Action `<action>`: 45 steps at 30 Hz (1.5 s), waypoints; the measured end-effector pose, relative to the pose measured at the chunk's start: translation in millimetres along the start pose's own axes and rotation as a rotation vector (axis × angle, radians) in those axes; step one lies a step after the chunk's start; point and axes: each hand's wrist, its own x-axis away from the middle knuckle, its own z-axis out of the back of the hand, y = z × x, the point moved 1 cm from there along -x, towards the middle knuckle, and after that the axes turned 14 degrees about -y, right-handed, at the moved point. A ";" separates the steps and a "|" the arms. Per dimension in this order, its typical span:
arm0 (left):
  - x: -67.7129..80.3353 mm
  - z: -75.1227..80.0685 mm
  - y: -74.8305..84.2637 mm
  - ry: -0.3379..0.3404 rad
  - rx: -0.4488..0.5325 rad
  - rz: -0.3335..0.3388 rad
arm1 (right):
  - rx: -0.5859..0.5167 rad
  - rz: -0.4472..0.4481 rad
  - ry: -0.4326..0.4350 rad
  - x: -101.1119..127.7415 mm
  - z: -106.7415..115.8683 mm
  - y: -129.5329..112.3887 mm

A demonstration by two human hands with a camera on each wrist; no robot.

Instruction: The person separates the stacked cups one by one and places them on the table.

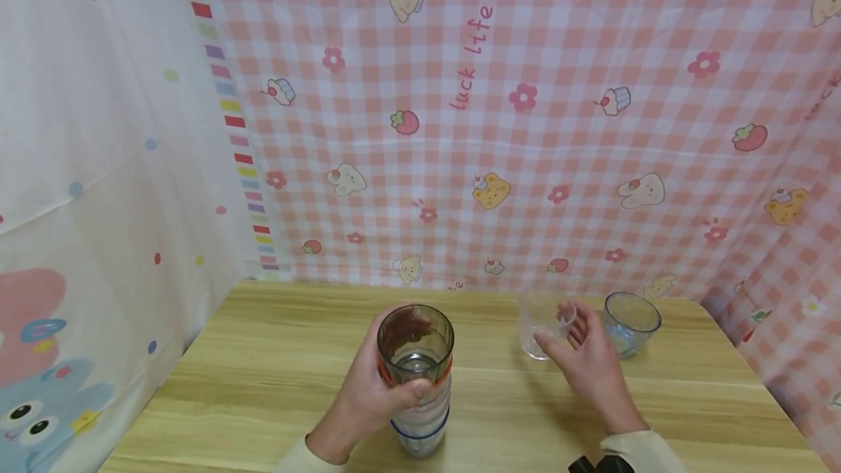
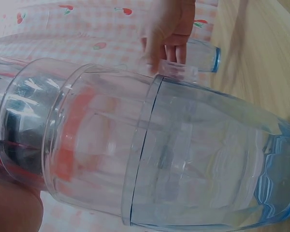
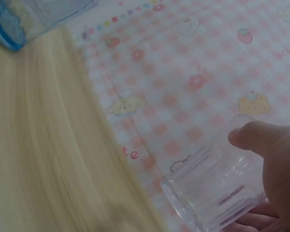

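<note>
A stack of nested see-through cups [image 1: 415, 385] stands on the wooden table [image 1: 263, 371] near its front. The top cup is smoky with a red band and the bottom one has a blue base. My left hand [image 1: 384, 379] grips the stack near its top, with the thumb on the near side. The stack [image 2: 150, 154] fills the left wrist view. To the right, my right hand [image 1: 557, 330] holds a small clear ribbed cup [image 1: 540, 327] on the table. In the right wrist view the thumb [image 3: 253, 137] lies on that cup [image 3: 217, 193].
A blue-tinted cup [image 1: 631, 323] stands just right of my right hand, near the back right of the table. Pink checked cloth [image 1: 525, 130] hangs behind and to the right, and white dotted cloth [image 1: 98, 166] to the left. The stack's blue base [image 3: 9, 24] shows in the right wrist view.
</note>
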 end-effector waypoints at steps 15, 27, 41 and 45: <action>-0.5 -0.7 0.4 0.014 -0.020 -0.014 | -0.068 -0.067 0.002 -11.0 5.6 29.1; -0.7 -0.1 1.1 0.006 -0.028 0.007 | -0.125 -0.083 0.032 -15.8 9.0 44.0; 0.5 0.0 0.1 0.013 -0.016 -0.002 | -0.111 -0.113 0.066 -18.7 12.8 53.7; 0.5 -1.1 1.2 0.014 -0.003 0.001 | -0.091 -0.126 0.094 -19.6 14.5 55.1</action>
